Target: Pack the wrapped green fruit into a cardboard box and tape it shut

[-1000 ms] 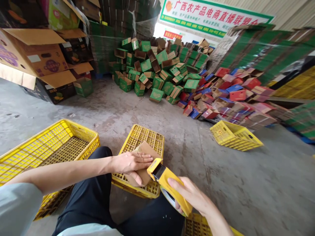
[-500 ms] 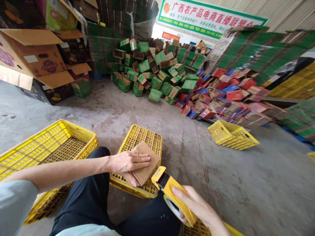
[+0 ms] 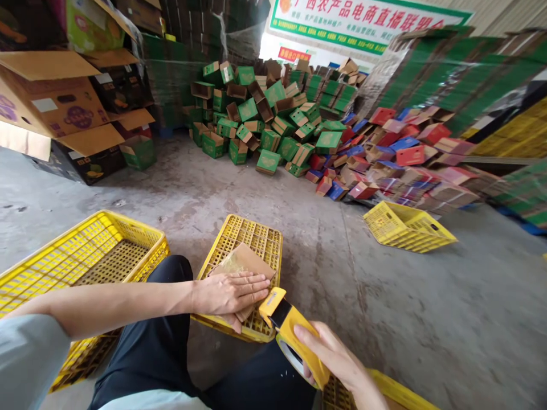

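My left hand [image 3: 231, 293] lies flat, fingers stretched out, pressing a small brown cardboard box [image 3: 244, 261] down on an upturned yellow crate [image 3: 252, 239] in front of my knees. My right hand [image 3: 337, 356] is wrapped round a yellow tape dispenser [image 3: 290, 336]. The dispenser's front end sits at the box's near right edge, just beside my left fingertips. Part of the box is hidden under my left hand.
A large open yellow crate [image 3: 92, 256] stands at my left, another yellow crate [image 3: 408, 226] lies on the concrete floor to the right. A heap of green boxes [image 3: 265, 119] and red and blue boxes [image 3: 393, 159] fills the back. Big brown cartons [image 3: 64, 108] are stacked at left.
The box has been turned and shifted under my left hand, which now covers more of it. The tape dispenser has moved back in against the box's near edge.
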Demonstrator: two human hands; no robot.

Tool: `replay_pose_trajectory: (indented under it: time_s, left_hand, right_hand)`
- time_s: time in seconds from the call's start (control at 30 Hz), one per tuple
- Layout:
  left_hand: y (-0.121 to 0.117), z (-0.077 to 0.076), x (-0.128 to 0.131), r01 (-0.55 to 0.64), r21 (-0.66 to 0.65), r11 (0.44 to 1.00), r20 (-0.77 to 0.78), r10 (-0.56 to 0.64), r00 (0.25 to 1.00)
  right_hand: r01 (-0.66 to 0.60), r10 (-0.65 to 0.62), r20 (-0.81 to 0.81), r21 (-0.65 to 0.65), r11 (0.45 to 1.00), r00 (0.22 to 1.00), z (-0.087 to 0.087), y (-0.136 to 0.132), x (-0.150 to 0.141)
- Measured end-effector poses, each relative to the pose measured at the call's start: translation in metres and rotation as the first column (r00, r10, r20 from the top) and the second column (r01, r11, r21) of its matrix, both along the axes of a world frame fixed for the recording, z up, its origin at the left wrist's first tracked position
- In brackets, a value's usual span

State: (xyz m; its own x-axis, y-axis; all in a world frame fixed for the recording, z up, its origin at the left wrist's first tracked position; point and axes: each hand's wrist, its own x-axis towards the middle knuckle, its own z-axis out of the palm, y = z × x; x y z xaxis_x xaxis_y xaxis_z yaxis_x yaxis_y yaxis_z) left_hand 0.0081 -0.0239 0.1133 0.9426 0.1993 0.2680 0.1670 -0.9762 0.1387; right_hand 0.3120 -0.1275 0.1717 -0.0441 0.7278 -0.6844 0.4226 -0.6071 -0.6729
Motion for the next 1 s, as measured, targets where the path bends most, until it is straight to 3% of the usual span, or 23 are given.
replay_pose_trajectory:
  time_s: [0.33, 0.57, 0.63, 0.7, 0.77, 0.83, 0.87, 0.93, 0.97, 1.0]
  left_hand:
    - [-0.001, 0.006, 0.001, 0.001, -0.119, 0.993, -0.016, -0.003, 1.000]
    - [0.000, 0.007, -0.004, 0.020, -0.226, 0.974, 0.097, 0.002, 0.995]
    - [-0.001, 0.010, -0.009, -0.011, -0.308, 0.951, 0.189, 0.073, 0.979]
    - [0.000, 0.013, -0.014, -0.127, -0.439, 0.890, 0.276, 0.268, 0.923]
    - [0.002, 0.013, -0.019, -0.299, -0.613, 0.731, 0.291, 0.561, 0.775]
    - [0.007, 0.008, -0.024, -0.399, -0.793, 0.460, 0.168, 0.795, 0.583]
    - [0.010, 0.004, -0.025, -0.390, -0.869, 0.303, 0.063, 0.851, 0.522]
    - [0.015, -0.004, -0.028, -0.275, -0.961, 0.006, -0.147, 0.834, 0.532]
    - [0.016, -0.008, -0.030, -0.196, -0.975, -0.107, -0.204, 0.788, 0.582]
    - [0.016, -0.012, -0.031, -0.122, -0.975, -0.187, -0.221, 0.742, 0.633]
  right_hand:
    - [0.111, -0.110, 0.024, -0.054, 0.992, 0.994, -0.019, -0.037, 0.036]
    - [0.001, -0.001, 0.000, -0.051, 0.999, 1.000, -0.030, -0.011, 0.013]
    - [-0.029, 0.028, -0.013, -0.047, 0.998, 1.000, -0.036, -0.001, 0.006]
    - [-0.054, 0.053, -0.019, -0.032, 0.998, 0.998, -0.041, 0.006, 0.003]
    - [-0.072, 0.072, -0.012, -0.024, 0.997, 0.997, -0.044, 0.011, 0.002]
    - [-0.079, 0.079, 0.009, -0.036, 0.996, 0.997, -0.045, 0.012, 0.003]
    - [-0.077, 0.078, 0.019, -0.043, 0.996, 0.997, -0.045, 0.013, 0.002]
    - [-0.072, 0.073, 0.021, -0.042, 0.996, 0.997, -0.044, 0.013, -0.001]
    - [-0.067, 0.067, 0.017, -0.030, 0.997, 0.998, -0.043, 0.013, -0.004]
    - [-0.058, 0.058, 0.010, -0.013, 0.998, 0.998, -0.042, 0.014, -0.008]
